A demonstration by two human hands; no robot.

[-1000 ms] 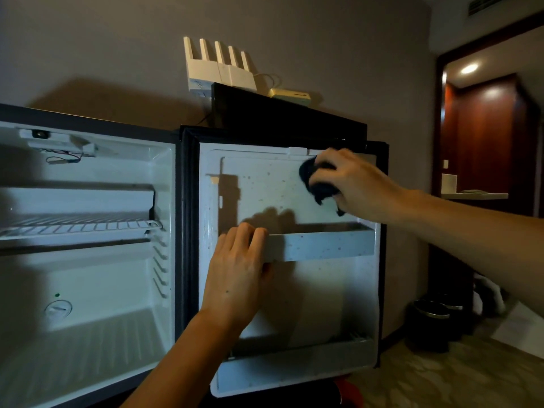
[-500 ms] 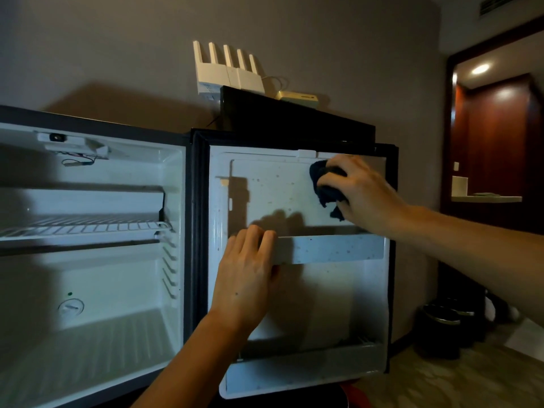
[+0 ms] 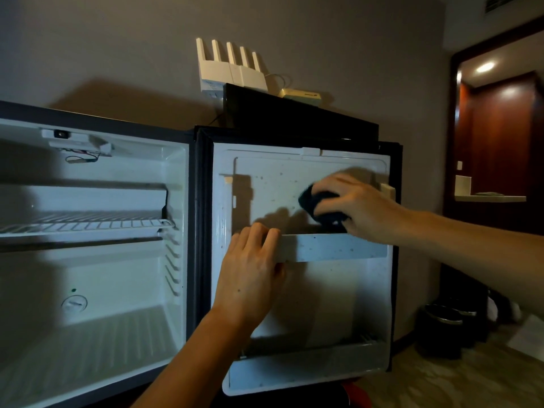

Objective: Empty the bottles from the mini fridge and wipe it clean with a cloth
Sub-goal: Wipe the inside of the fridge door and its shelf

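Note:
The mini fridge (image 3: 88,278) stands open with a white interior, and no bottles show inside it. Its door (image 3: 273,184) swings out to the right, the inner panel speckled with spots. My right hand (image 3: 359,207) presses a dark cloth (image 3: 316,201) against the upper door panel, just above the door's middle shelf rail (image 3: 332,247). My left hand (image 3: 253,272) grips the left end of that rail, fingers curled over its top edge.
A wire shelf (image 3: 85,225) crosses the fridge cavity and a thermostat dial (image 3: 74,303) sits low on the back wall. White routers (image 3: 232,69) and a black box (image 3: 294,116) sit on top. Dark bins (image 3: 444,328) stand on the floor at right, near a doorway (image 3: 497,142).
My right hand has slid the cloth down the upper door panel toward the shelf rail. My left hand has kept its grip on the rail.

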